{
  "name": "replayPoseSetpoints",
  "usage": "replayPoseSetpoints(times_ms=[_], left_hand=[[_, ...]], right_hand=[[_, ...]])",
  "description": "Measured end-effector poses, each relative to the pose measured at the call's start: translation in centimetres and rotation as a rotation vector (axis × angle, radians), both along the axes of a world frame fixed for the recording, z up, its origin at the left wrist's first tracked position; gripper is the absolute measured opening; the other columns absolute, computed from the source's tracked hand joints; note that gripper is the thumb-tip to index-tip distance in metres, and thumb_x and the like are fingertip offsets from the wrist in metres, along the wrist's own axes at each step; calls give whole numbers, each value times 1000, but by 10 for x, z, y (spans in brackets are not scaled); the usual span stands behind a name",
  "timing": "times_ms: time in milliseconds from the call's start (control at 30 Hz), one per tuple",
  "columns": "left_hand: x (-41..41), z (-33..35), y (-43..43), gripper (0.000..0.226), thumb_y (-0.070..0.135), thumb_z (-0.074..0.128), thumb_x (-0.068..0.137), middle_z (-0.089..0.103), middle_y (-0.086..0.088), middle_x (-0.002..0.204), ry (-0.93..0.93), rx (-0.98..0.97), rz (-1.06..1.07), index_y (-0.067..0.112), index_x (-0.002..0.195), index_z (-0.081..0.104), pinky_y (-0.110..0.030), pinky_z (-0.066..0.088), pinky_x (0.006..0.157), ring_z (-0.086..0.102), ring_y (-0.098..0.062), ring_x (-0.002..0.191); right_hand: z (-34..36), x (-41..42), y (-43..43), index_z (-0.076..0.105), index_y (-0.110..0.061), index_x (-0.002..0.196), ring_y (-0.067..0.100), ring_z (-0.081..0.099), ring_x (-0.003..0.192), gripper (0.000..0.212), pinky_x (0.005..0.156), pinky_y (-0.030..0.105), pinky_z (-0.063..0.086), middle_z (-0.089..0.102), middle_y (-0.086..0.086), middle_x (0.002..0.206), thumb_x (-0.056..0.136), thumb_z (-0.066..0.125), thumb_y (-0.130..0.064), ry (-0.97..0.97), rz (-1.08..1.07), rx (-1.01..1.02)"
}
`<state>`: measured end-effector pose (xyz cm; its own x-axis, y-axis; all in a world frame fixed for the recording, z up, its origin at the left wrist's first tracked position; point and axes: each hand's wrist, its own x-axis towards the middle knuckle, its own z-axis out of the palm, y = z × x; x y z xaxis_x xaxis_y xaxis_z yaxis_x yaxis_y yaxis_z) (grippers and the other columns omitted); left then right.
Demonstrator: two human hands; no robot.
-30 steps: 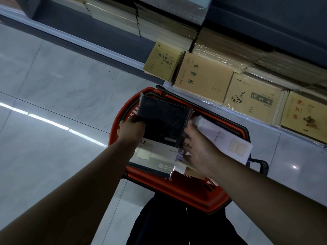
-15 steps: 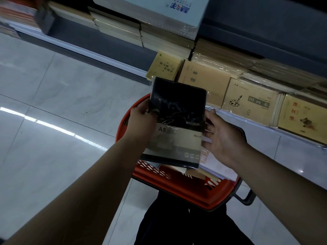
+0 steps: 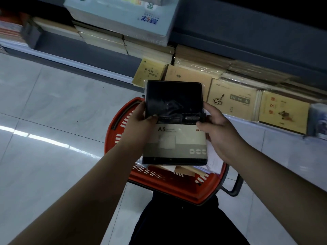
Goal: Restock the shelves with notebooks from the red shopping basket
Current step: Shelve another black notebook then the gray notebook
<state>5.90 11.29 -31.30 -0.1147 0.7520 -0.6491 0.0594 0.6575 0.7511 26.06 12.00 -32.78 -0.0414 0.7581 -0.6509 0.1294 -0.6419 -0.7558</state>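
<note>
While the red basket (image 3: 177,184) sits on the pale tiled floor (image 3: 53,106) just in front of the person's dark trousers (image 3: 185,223), a black notebook (image 3: 174,110) is held up above it with both hands. The notebook is wrapped in clear plastic, and a grey paper band marked "A5" is wrapped round its near half. A dark strap with a small metal clasp is seen across its middle.

The left edge of the notebook is gripped by the left hand (image 3: 139,121), with the thumb laid on the front cover. The right edge is gripped by the right hand (image 3: 217,128), with the thumb pressed near the strap and the fingers curled behind. Both hands are closed round the notebook.

More notebooks and papers (image 3: 184,169) are seen lying inside the basket, under the held one. A black handle (image 3: 233,186) is seen hanging off the right side of the basket.

On the far side, a low shelf (image 3: 88,64) is filled with stock. Yellow-brown exercise books (image 3: 233,101) are stood in a row along its front edge, with their covers facing out. Wrapped brown stacks (image 3: 198,62) are piled behind them. A pale blue pack (image 3: 123,16) is laid on top of some cream stacks (image 3: 104,41) further left.
</note>
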Motion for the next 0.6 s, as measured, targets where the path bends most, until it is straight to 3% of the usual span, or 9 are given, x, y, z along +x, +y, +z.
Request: replayPoseSetpoints(times_ms=[100, 167, 267, 467, 600], left_hand=[[14, 9, -2, 41, 9, 54, 97, 68, 2, 119, -40, 33, -17, 30, 132, 56, -48, 53, 96, 65, -21, 110], [26, 21, -3, 39, 9, 52, 98, 67, 3, 121, -45, 56, -33, 28, 132, 56, -44, 53, 97, 63, -19, 112], [42, 38, -4, 41, 11, 53, 99, 63, 4, 126, -58, 75, -62, 32, 133, 54, -45, 49, 101, 59, -19, 117], [70, 81, -6, 42, 12, 54, 98, 63, 6, 125, -55, 110, -124, 41, 129, 54, -50, 47, 102, 59, -20, 118], [85, 110, -8, 43, 12, 52, 99, 63, 13, 119, -36, 143, -172, 44, 128, 52, -41, 47, 102, 57, -13, 115]], right_hand=[[11, 15, -5, 50, -63, 118, 15, 58, 119, 61, 109, 48, 40, 64, -8, 125, 82, 62, -16, -53, 15, 36], [22, 27, -11, 47, -58, 126, 12, 54, 123, 65, 112, 44, 37, 61, -8, 130, 90, 59, -5, -46, 20, 58], [39, 44, -19, 41, -48, 139, 12, 54, 124, 66, 111, 44, 38, 61, -9, 131, 93, 57, -3, -72, 17, 70], [84, 71, -37, 42, -42, 142, 10, 57, 120, 65, 110, 43, 40, 63, -9, 126, 93, 59, -2, -76, -83, 109], [110, 86, -45, 42, -36, 144, 12, 57, 120, 63, 109, 44, 41, 61, -7, 130, 91, 65, -9, -80, -155, 92]])
